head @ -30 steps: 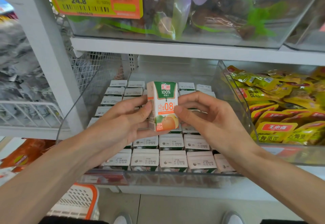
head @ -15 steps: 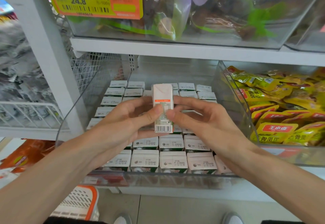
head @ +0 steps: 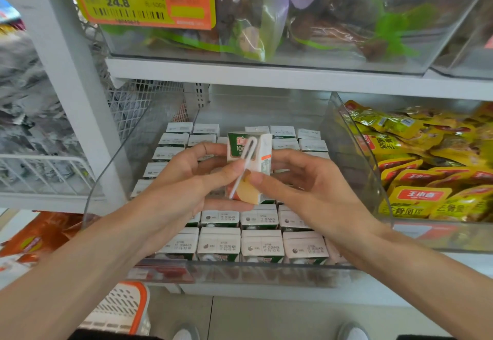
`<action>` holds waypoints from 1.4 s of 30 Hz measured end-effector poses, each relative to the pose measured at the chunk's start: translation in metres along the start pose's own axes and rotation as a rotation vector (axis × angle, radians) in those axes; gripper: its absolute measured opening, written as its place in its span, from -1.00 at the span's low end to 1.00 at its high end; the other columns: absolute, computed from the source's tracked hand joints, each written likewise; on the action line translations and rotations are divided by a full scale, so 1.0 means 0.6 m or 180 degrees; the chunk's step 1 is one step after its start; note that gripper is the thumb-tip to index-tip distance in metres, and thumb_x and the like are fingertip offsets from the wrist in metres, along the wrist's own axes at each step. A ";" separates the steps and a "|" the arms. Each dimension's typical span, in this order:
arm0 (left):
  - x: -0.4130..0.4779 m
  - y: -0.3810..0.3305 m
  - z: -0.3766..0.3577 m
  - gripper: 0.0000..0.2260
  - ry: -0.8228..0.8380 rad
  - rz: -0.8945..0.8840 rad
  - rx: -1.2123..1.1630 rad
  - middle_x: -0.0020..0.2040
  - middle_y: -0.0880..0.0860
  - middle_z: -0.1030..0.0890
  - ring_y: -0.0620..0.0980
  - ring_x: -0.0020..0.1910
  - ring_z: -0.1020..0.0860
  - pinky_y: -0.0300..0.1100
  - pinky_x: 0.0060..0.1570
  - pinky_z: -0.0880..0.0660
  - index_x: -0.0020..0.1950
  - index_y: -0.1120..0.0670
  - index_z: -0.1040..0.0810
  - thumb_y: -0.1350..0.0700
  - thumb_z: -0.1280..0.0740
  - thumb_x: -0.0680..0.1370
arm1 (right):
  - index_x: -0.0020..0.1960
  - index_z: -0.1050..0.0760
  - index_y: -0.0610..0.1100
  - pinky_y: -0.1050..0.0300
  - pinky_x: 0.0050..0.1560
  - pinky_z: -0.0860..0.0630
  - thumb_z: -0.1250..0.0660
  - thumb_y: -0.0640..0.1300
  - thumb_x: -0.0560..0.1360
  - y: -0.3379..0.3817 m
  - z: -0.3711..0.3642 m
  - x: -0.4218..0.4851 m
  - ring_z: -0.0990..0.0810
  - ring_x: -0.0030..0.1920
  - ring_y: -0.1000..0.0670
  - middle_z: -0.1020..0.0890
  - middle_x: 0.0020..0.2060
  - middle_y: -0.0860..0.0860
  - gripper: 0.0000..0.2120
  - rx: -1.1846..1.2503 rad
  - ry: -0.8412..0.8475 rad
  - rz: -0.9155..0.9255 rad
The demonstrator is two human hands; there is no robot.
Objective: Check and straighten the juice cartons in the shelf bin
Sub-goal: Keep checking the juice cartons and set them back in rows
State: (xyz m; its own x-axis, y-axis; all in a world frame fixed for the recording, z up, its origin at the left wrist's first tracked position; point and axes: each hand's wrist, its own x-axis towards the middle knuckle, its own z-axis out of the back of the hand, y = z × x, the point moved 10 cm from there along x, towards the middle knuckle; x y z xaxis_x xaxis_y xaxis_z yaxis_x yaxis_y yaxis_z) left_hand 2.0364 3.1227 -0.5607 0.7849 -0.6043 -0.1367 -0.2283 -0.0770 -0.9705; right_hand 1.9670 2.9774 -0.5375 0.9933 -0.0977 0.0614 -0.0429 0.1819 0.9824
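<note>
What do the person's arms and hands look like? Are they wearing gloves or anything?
No gloves. The left hand and the right hand are both bare. No watch or bracelet shows on either wrist. Both arms are bare too, all the way to the edge of the picture, so no sleeves are in view.

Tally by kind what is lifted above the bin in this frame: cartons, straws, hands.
Held juice carton: 1
Attached straw: 1
Hands, left hand and right hand, both with a grip on it: 2
Total: 4
</note>
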 end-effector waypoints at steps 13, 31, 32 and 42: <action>0.000 -0.026 -0.005 -0.52 0.0206 -0.0583 0.0571 0.33 -0.11 -0.67 0.04 0.32 -0.65 0.05 0.29 -0.59 0.31 -0.13 -0.67 0.14 -0.63 0.42 | 0.20 -0.70 0.17 0.02 0.21 -0.65 -0.61 -0.17 0.45 0.010 0.043 0.001 -0.67 0.11 0.05 -0.67 -0.06 0.04 -0.61 -0.0217 -0.0513 0.0122; -0.004 -0.024 -0.018 -0.47 0.0477 -0.0436 0.0407 0.38 -0.03 -0.64 0.04 0.30 -0.66 -0.03 0.17 -0.66 0.37 -0.14 -0.65 0.21 -0.55 0.43 | 0.16 -0.65 0.08 0.10 -0.01 -0.65 -0.30 0.06 0.70 -0.012 0.008 0.009 -0.77 -0.08 -0.14 -0.77 -0.04 -0.21 -0.83 0.1061 0.0140 -0.0650; -0.005 -0.024 -0.020 -0.48 0.0471 -0.0437 0.0419 0.38 -0.04 -0.64 0.03 0.30 -0.66 -0.02 0.16 -0.66 0.37 -0.15 -0.65 0.21 -0.53 0.45 | 0.15 -0.65 0.08 0.09 0.01 -0.65 -0.31 0.04 0.69 -0.010 0.008 0.009 -0.76 -0.08 -0.13 -0.77 -0.01 -0.20 -0.85 0.1036 0.0172 -0.0625; 0.004 -0.008 -0.006 -0.64 0.0010 0.0008 0.0503 0.12 0.02 -0.77 0.06 0.08 -0.76 -0.18 -0.13 -0.69 0.26 -0.12 -0.70 -0.19 -0.40 0.52 | 0.37 -0.39 0.34 0.22 -0.07 -0.64 -0.35 -0.04 0.56 -0.013 0.005 0.013 -0.78 -0.05 -0.15 -0.78 0.04 -0.15 -0.54 0.0670 0.0243 -0.0437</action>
State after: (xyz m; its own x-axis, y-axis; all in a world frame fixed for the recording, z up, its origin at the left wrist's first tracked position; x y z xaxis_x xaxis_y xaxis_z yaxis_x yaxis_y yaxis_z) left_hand 2.0373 3.1187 -0.5558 0.7825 -0.6070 -0.1388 -0.1366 0.0502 -0.9894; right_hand 1.9748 2.9722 -0.5441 0.9962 -0.0317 -0.0806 0.0794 -0.0363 0.9962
